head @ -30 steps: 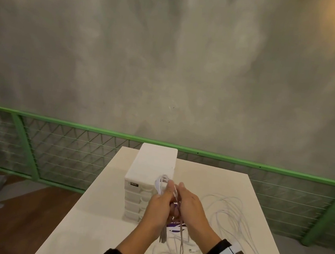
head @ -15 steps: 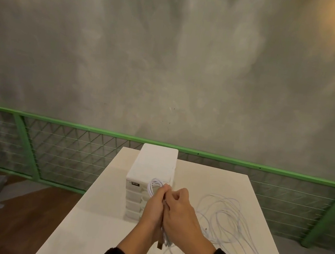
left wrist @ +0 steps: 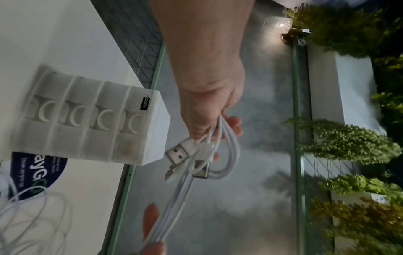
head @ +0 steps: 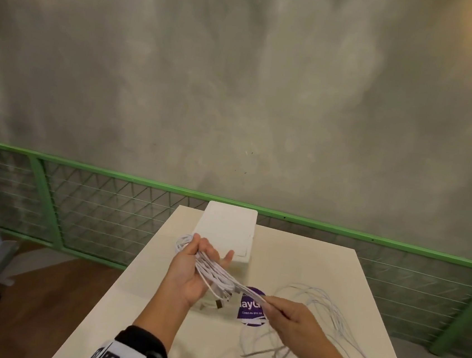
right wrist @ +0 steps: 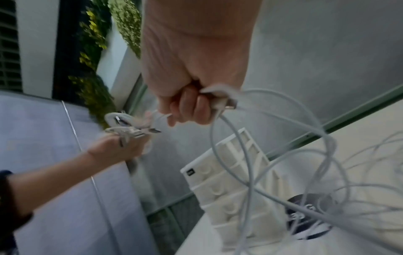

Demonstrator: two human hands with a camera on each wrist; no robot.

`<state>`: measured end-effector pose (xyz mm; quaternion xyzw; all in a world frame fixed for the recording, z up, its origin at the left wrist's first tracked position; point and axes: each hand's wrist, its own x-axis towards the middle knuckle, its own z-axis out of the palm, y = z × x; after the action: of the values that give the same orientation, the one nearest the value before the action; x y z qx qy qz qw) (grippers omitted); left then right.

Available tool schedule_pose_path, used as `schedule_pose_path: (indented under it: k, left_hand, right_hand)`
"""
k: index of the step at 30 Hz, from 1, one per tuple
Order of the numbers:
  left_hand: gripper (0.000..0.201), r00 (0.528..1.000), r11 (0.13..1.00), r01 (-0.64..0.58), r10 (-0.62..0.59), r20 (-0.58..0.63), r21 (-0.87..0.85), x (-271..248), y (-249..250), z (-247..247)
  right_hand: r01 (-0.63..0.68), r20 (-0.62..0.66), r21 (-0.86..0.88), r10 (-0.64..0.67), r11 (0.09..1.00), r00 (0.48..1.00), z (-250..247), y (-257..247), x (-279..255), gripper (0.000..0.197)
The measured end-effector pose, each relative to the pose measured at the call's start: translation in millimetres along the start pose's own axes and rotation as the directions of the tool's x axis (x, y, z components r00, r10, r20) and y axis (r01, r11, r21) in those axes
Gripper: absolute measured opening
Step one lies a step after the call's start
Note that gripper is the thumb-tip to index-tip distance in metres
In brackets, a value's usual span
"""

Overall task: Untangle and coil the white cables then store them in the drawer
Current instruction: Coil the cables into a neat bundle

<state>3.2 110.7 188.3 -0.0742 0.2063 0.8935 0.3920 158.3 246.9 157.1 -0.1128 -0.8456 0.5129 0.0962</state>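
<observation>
1. White cables (head: 213, 272) run as a bundle between both hands, held above the white counter (head: 302, 261).
2. Left hand (head: 190, 273) — palm up, fingers partly curled — holds the looped end of the bundle; the wrist view shows its fingers (left wrist: 233, 120) closed round the loops, with USB plugs (left wrist: 177, 153) hanging below the hand.
3. Right hand (head: 293, 319) pinches the bundle's other end; its wrist view shows the fingers (right wrist: 191, 107) curled tight round the strands.
4. More loose cable (head: 317, 310) lies in wide loops on the counter to the right, trailing from the right hand.
5. Drawer unit (head: 228, 230) — white, four stacked drawers, all closed — stands at the counter's far side, behind the left hand.
6. A round purple sticker (head: 250, 305) sits on the counter beneath the stretched bundle.
7. A green mesh railing (head: 110, 195) runs behind the counter, in front of a grey concrete wall (head: 238, 91).
</observation>
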Motion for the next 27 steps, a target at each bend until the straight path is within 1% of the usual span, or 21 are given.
schedule_pose_path:
  k: [1,2,3,4,5,6,7,8,9,10,11,13,15,17,18,19,21,22,24,25,27]
  left_hand:
    - [0.041,1.000,1.000,0.000,0.000,0.023,-0.006,-1.7,-0.2,0.8]
    - [0.041,0.999,1.000,-0.007,0.008,0.040,-0.005,-3.4,-0.7,2.4]
    - [0.040,0.999,1.000,-0.016,0.016,0.047,-0.003,-4.4,-1.8,3.9]
    - [0.039,0.999,1.000,-0.027,0.026,0.045,0.008,-5.2,-3.9,5.2]
    - [0.039,0.998,0.999,-0.035,0.034,0.043,0.042,-5.8,-7.0,7.0]
    - [0.037,0.999,0.995,-0.037,0.033,0.041,0.093,-6.6,-11.9,8.7]
    - [0.037,0.999,0.989,-0.032,0.026,0.044,0.143,-7.2,-18.8,10.4]
    - [0.037,0.999,0.984,-0.015,0.006,0.052,0.178,-8.4,-28.3,12.4]
    - [0.038,0.997,0.980,0.009,-0.023,0.068,0.198,-9.7,-38.4,14.6]
    - [0.039,0.995,0.976,0.028,-0.048,0.088,0.214,-10.5,-47.5,17.0]
    - [0.039,0.992,0.972,0.037,-0.063,0.108,0.231,-12.0,-55.1,20.0]
    - [0.038,0.990,0.961,0.025,-0.062,0.126,0.277,-12.0,-62.5,21.6]
    - [0.037,0.990,0.939,0.002,-0.050,0.132,0.345,-10.7,-62.3,17.9]
    - [0.036,0.992,0.901,-0.033,-0.023,0.124,0.433,-9.8,-60.8,12.1]
    - [0.035,0.993,0.879,-0.060,0.003,0.121,0.473,-9.6,-61.0,10.3]
    - [0.033,0.992,0.855,-0.092,0.038,0.117,0.510,-9.1,-61.9,9.1]
    - [0.024,0.987,0.818,-0.160,0.125,0.100,0.552,-8.6,-63.0,9.1]
    - [0.019,0.982,0.820,-0.188,0.166,0.090,0.540,-8.2,-62.7,9.4]
    - [0.013,0.976,0.853,-0.214,0.211,0.060,0.477,-8.0,-61.1,9.7]
    - [0.012,0.974,0.871,-0.215,0.221,0.039,0.442,-7.9,-60.1,9.4]
    - [0.012,0.970,0.883,-0.224,0.242,0.010,0.412,-8.5,-59.5,8.4]
  right_hand:
    - [-0.060,0.048,0.022,0.059,0.998,0.997,-6.5,3.2,-3.0,0.024]
    - [-0.145,0.112,0.062,0.137,0.988,0.984,-13.5,6.5,-5.1,0.030]
    - [-0.242,0.198,0.072,0.224,0.968,0.954,-20.2,7.1,-8.5,0.032]
    - [-0.314,0.294,0.044,0.288,0.948,0.911,-26.6,7.1,-11.3,0.035]
    - [-0.345,0.378,-0.008,0.322,0.939,0.868,-33.1,4.3,-13.3,0.043]
    - [-0.348,0.422,-0.027,0.326,0.937,0.846,-36.8,2.6,-11.7,0.056]
    - [-0.325,0.420,-0.005,0.297,0.946,0.857,-36.6,-1.4,-8.4,0.071]
    - [-0.300,0.388,0.045,0.260,0.953,0.884,-32.6,-7.7,-2.6,0.079]
    - [-0.276,0.368,0.102,0.222,0.956,0.903,-26.1,-15.5,4.0,0.081]
    - [-0.261,0.368,0.165,0.186,0.951,0.911,-17.1,-22.2,11.3,0.080]
    - [-0.263,0.377,0.209,0.171,0.942,0.910,-6.8,-29.0,16.2,0.070]
    - [-0.308,0.386,0.270,0.190,0.912,0.903,8.8,-38.6,18.6,0.039]
    - [-0.376,0.353,0.266,0.274,0.888,0.895,17.7,-41.9,15.4,0.014]
    - [-0.410,0.279,0.189,0.352,0.892,0.894,23.4,-41.1,13.5,0.019]
    - [-0.407,0.226,0.118,0.375,0.906,0.899,26.6,-40.8,14.1,0.020]
    - [-0.392,0.161,0.033,0.383,0.919,0.910,29.3,-40.7,15.2,0.017]
    - [-0.339,0.035,-0.175,0.350,0.924,0.936,35.1,-39.9,17.7,0.010]
    - [-0.318,-0.018,-0.291,0.327,0.902,0.945,38.6,-38.8,19.1,0.007]
    - [-0.328,-0.124,-0.480,0.307,0.814,0.943,45.0,-37.1,17.5,0.009]
    - [-0.340,-0.158,-0.521,0.304,0.782,0.940,47.8,-37.7,15.6,0.010]
    - [-0.351,-0.172,-0.552,0.309,0.756,0.935,51.9,-39.2,12.2,0.009]
